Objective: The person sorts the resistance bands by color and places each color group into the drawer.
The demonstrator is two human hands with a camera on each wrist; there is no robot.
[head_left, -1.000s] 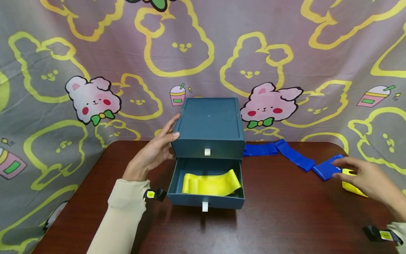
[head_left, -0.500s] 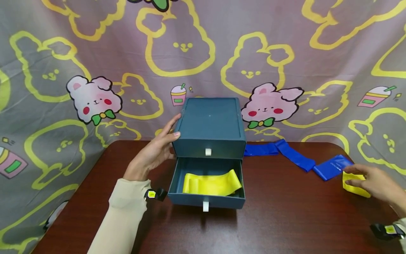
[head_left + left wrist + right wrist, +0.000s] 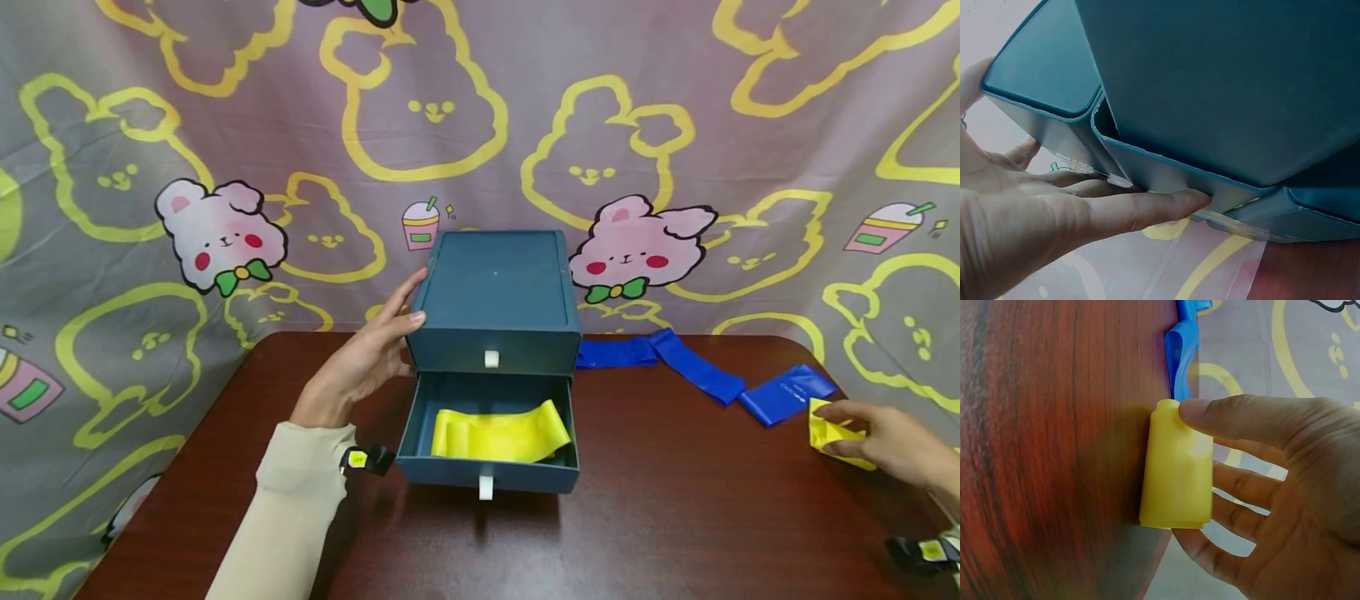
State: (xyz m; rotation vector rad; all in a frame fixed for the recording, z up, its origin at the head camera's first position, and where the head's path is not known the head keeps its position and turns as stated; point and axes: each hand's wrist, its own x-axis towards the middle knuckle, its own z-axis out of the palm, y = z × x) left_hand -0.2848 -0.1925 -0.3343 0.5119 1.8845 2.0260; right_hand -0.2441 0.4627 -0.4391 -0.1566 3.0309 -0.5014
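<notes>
A dark teal drawer cabinet (image 3: 495, 279) stands on the table, its lower drawer (image 3: 487, 477) pulled out. In that drawer lies a loosely folded yellow stretch band (image 3: 502, 440). My left hand (image 3: 352, 367) rests on the cabinet's left side, with extended fingers (image 3: 1147, 209) touching it in the left wrist view. Far to the right, my right hand (image 3: 896, 442) pinches a second yellow stretch band (image 3: 1175, 478), a folded loop standing on the table. The thumb is on its near face; the fingers are partly hidden behind it.
Blue bands (image 3: 701, 367) lie in a line along the table's back right, one printed with white marks (image 3: 787, 393). The brown table (image 3: 675, 517) ends at a patterned cloth backdrop (image 3: 480, 117). The cabinet's upper drawer (image 3: 450, 352) is closed.
My right hand has moved right and toward me, from over the blue band to the right-hand yellow band, which it now squeezes out of shape. The left hand has stayed put.
</notes>
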